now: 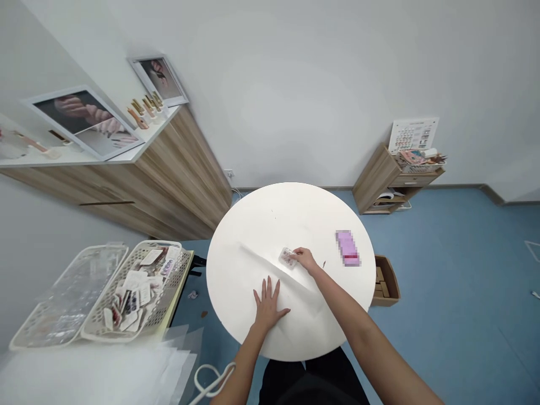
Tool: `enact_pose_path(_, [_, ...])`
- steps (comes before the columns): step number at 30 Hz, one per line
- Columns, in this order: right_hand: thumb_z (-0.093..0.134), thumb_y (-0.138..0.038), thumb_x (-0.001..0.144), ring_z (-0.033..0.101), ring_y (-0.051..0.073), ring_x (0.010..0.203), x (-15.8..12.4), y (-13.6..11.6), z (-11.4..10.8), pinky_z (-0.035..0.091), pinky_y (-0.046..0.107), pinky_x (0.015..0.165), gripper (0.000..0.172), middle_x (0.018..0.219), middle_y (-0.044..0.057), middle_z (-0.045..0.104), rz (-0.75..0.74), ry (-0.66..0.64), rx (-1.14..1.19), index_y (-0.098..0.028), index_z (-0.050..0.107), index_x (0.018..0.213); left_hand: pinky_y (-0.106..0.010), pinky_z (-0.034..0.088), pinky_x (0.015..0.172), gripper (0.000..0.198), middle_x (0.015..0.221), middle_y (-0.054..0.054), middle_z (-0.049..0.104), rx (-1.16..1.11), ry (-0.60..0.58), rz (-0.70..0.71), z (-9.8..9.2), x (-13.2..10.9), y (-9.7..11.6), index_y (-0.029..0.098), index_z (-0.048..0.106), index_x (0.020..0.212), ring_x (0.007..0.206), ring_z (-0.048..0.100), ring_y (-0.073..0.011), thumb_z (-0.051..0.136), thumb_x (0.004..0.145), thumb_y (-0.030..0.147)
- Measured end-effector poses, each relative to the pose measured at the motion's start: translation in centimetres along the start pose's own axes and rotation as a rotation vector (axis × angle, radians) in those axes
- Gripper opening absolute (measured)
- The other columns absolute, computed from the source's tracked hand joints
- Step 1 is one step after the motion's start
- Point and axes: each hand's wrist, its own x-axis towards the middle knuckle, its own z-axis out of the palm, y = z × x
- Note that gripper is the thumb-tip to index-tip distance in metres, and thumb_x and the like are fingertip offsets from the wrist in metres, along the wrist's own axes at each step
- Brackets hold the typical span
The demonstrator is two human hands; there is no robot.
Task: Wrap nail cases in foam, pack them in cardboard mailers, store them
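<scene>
On the round white table [291, 208], my right hand [307, 260] pinches the right side of a small clear pack [287, 258] with reddish pieces inside. A thin white sheet [295, 306] lies in front of me, its far edge slightly raised and running diagonally just below the pack. With fingers spread, my left hand [267, 306] rests flat on this sheet, holding nothing. To the right of my right hand is a tiny dark bit [324, 264]. Farther right lies a purple rectangular object [348, 248], blurred by pixelation.
At left stand a white basket [90, 332] of small packs and cards and another basket [21, 333] of clear plastic. Thin white sheets [84, 377] are stacked below them. A wooden cabinet [181, 169] borders the table's left; a brown box [392, 275] sits on the floor at right.
</scene>
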Motion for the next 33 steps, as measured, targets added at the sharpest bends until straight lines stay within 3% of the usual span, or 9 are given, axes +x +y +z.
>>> enact_pose_path(5, [0.073, -0.042, 0.061, 0.062, 0.019, 0.077, -0.3, 0.2, -5.9, 0.047, 0.029, 0.071, 0.033, 0.076, 0.002, 0.067, -0.085, 0.162, 0.106, -0.019, 0.065, 0.082, -0.073, 0.003, 0.107, 0.100, 0.159, -0.020, 0.011, 0.031, -0.097, 0.188, -0.9, 4.7, 0.4, 0.024, 0.025, 0.152, 0.146, 0.005, -0.0433, 0.062, 0.071, 0.071])
enact_pose_path(9, [0.074, -0.049, 0.063, 0.063, 0.020, 0.080, -1.5, 0.2, -8.9, 0.048, 0.030, 0.072, 0.040, 0.078, 0.003, 0.068, -0.132, 0.215, 0.168, -0.019, 0.065, 0.087, -0.074, 0.001, 0.106, 0.108, 0.160, -0.020, 0.005, 0.061, -0.125, 0.294, -1.7, 7.9, 1.0, 0.025, 0.016, 0.153, 0.146, 0.004, -0.0431, 0.066, 0.068, 0.070])
enact_pose_path(15, [0.074, -0.051, 0.065, 0.064, 0.020, 0.080, -3.3, -0.5, -10.5, 0.049, 0.031, 0.073, 0.041, 0.080, 0.004, 0.069, -0.166, 0.184, 0.212, -0.019, 0.065, 0.089, -0.076, -0.001, 0.104, 0.115, 0.160, -0.020, 0.004, 0.136, -0.197, 0.412, -3.1, 12.3, 1.3, 0.028, 0.015, 0.153, 0.145, 0.002, -0.0451, 0.075, 0.062, 0.064])
enact_pose_path(19, [0.070, -0.047, 0.069, 0.064, 0.020, 0.081, -3.7, -0.9, -10.3, 0.048, 0.031, 0.073, 0.034, 0.082, 0.004, 0.070, -0.215, 0.119, 0.109, -0.019, 0.066, 0.088, -0.076, 0.000, 0.105, 0.110, 0.160, -0.020, 0.008, 0.169, -0.164, 0.427, -4.0, 13.9, 1.6, 0.028, 0.021, 0.152, 0.146, 0.004, -0.0439, 0.079, 0.062, 0.056])
enact_pose_path(23, [0.067, -0.039, 0.071, 0.063, 0.018, 0.075, -3.5, -0.7, -9.3, 0.048, 0.029, 0.070, 0.027, 0.077, 0.000, 0.068, -0.240, 0.036, -0.101, -0.020, 0.066, 0.090, -0.070, 0.007, 0.110, 0.097, 0.159, -0.019, 0.013, 0.063, -0.014, 0.402, -3.9, 11.7, 1.4, 0.024, 0.024, 0.151, 0.146, 0.011, -0.0395, 0.073, 0.072, 0.052])
enact_pose_path(28, [0.064, -0.026, 0.073, 0.063, 0.016, 0.077, -2.7, 0.5, -6.8, 0.045, 0.025, 0.068, 0.015, 0.082, 0.001, 0.069, -0.224, -0.105, -0.382, -0.021, 0.067, 0.087, -0.053, 0.030, 0.111, 0.064, 0.154, -0.020, 0.032, -0.135, 0.147, 0.328, -1.1, 4.0, 1.6, 0.016, 0.031, 0.146, 0.141, 0.033, -0.0307, 0.052, 0.090, 0.038])
enact_pose_path(33, [0.065, -0.019, 0.072, 0.064, 0.017, 0.085, -2.3, 2.3, -4.0, 0.046, 0.025, 0.073, 0.013, 0.090, 0.002, 0.071, -0.198, -0.198, -0.558, -0.020, 0.070, 0.084, -0.051, 0.035, 0.110, 0.053, 0.148, -0.015, 0.044, -0.187, 0.179, 0.328, 1.4, -2.0, 2.9, 0.018, 0.039, 0.141, 0.136, 0.041, -0.0276, 0.047, 0.089, 0.026])
